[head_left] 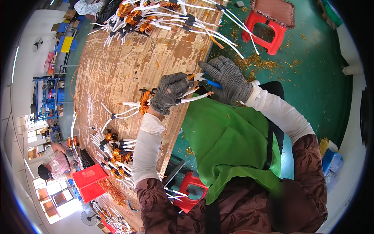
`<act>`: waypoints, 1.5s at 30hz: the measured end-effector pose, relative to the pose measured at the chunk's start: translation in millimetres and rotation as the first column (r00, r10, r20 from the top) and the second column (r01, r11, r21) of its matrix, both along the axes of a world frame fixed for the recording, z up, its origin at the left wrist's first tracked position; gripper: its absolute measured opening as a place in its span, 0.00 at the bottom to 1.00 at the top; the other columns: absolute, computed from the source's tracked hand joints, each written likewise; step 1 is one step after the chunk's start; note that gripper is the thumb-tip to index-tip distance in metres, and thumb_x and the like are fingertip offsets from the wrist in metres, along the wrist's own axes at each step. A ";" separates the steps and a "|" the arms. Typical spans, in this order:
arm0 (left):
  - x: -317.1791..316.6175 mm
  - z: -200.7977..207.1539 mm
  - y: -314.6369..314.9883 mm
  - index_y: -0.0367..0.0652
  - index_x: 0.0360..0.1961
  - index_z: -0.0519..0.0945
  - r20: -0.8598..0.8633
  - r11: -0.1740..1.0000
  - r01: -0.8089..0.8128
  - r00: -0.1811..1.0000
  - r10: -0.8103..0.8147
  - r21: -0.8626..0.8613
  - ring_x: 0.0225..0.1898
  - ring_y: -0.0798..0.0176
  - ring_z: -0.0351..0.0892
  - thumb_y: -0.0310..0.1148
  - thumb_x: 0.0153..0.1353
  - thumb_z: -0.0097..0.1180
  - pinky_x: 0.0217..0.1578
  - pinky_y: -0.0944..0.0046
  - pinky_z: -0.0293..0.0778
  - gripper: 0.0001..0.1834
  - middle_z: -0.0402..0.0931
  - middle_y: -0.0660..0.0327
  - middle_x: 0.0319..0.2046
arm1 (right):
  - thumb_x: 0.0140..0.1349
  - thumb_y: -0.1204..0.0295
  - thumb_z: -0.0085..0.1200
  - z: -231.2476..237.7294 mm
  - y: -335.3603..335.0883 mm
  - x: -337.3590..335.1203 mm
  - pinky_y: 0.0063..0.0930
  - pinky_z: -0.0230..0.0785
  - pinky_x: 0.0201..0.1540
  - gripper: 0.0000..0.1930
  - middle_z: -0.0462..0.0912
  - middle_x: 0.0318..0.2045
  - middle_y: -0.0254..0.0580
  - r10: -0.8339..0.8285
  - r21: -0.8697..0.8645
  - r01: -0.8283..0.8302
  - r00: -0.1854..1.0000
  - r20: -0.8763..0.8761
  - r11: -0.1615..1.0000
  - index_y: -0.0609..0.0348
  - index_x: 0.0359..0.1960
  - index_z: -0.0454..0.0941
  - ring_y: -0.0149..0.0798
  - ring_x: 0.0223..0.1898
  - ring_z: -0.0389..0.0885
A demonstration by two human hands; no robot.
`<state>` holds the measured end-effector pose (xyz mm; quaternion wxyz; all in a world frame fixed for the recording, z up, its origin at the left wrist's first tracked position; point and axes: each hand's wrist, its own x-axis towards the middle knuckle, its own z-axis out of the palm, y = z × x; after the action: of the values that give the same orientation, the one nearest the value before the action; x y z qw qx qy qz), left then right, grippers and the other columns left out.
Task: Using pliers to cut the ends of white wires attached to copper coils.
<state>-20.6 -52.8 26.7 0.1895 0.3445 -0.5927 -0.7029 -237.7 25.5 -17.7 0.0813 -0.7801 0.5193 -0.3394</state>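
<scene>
A copper-wound coil (145, 102) with white sleeved leads (194, 97) is held at the near edge of the worn wooden desk (128, 62). The left hand (168, 93), in a grey knitted glove, is clenched around the bundle of leads just beside the coil, with the coil resting against the desk edge. The right hand (228, 78), gloved alike, is closed on blue-handled cutters (208, 81), whose tip is set at the orange ends of the leads between the two hands. Whether the cutter blades are touching the wire cannot be told.

A heap of similar coils (140, 17) with white leads and black sleeves is spread across the far end of the desk. A second heap (117, 152) lies on the desk to the left of the left forearm. Just beside that second heap a red plastic bin (90, 181) is seen; its contents cannot be made out. Loose white leads (87, 109) are scattered along the left edge of the desk.

A green apron (230, 144) is seen across the lap, with white sleeves over both forearms. Copper offcuts (261, 62) are strewn over the green floor (319, 78), thickest beyond the right hand. A red stool (263, 33) with a cushion stands on the floor at the far right, and another red stool (189, 191) is placed beneath the desk edge. Another person (54, 163) is seated at the far left, well apart from the work.
</scene>
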 end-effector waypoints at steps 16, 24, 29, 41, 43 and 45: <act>-36.0 -53.9 20.6 0.32 0.33 0.78 0.418 0.715 0.240 0.905 0.080 -0.657 0.28 0.70 0.76 0.29 0.49 0.64 0.32 0.68 0.77 0.13 0.75 0.62 0.21 | 0.46 0.74 0.55 -23.5 56.6 8.8 0.22 0.66 0.27 0.18 0.77 0.23 0.35 -0.395 0.615 -0.266 0.568 0.722 0.742 0.60 0.42 0.77 0.27 0.24 0.73; -35.1 -43.1 21.8 0.40 0.30 0.80 0.285 0.367 0.206 0.942 0.175 -0.907 0.26 0.54 0.77 0.39 0.42 0.68 0.30 0.60 0.73 0.17 0.76 0.52 0.25 | 0.47 0.75 0.54 -86.4 77.4 -22.5 0.21 0.64 0.24 0.21 0.74 0.23 0.35 -0.685 0.649 -0.280 -0.043 0.727 0.707 0.62 0.47 0.72 0.27 0.21 0.71; -49.4 -24.6 2.7 0.43 0.39 0.78 0.595 0.338 0.489 0.668 0.447 -0.804 0.34 0.51 0.76 0.36 0.45 0.62 0.37 0.54 0.71 0.18 0.75 0.52 0.32 | 0.48 0.77 0.52 -94.9 84.6 -14.8 0.23 0.68 0.30 0.23 0.75 0.29 0.36 -0.722 0.779 -0.175 0.297 0.625 0.602 0.65 0.50 0.69 0.29 0.26 0.73; -26.2 -22.4 -15.3 0.33 0.42 0.77 0.456 0.983 0.026 0.888 0.060 -0.180 0.26 0.73 0.72 0.36 0.57 0.56 0.27 0.72 0.70 0.17 0.76 0.64 0.25 | 0.42 0.72 0.53 -58.9 28.0 15.4 0.40 0.68 0.41 0.29 0.73 0.36 0.52 -0.282 0.387 0.100 0.848 0.449 0.917 0.56 0.53 0.68 0.53 0.39 0.74; -25.6 -22.0 -13.7 0.33 0.44 0.76 0.444 0.972 0.051 0.894 0.057 -0.228 0.26 0.73 0.71 0.35 0.57 0.56 0.28 0.72 0.70 0.18 0.75 0.64 0.26 | 0.43 0.72 0.53 -49.5 20.5 17.8 0.40 0.68 0.42 0.29 0.73 0.37 0.52 -0.264 0.385 0.083 0.856 0.445 0.919 0.56 0.52 0.68 0.53 0.40 0.73; -18.7 -30.6 -16.5 0.33 0.43 0.76 0.378 0.964 0.050 0.924 0.054 -0.261 0.26 0.72 0.72 0.35 0.57 0.56 0.28 0.71 0.70 0.17 0.75 0.64 0.25 | 0.43 0.72 0.54 -43.0 18.1 19.2 0.40 0.68 0.42 0.28 0.73 0.37 0.51 -0.248 0.388 0.066 0.864 0.438 0.919 0.57 0.52 0.69 0.52 0.40 0.73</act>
<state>-39.3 -69.3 -3.9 0.1155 0.4469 -0.7068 -0.5361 -218.4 43.5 -60.7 0.3203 -0.5976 0.5989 -0.4261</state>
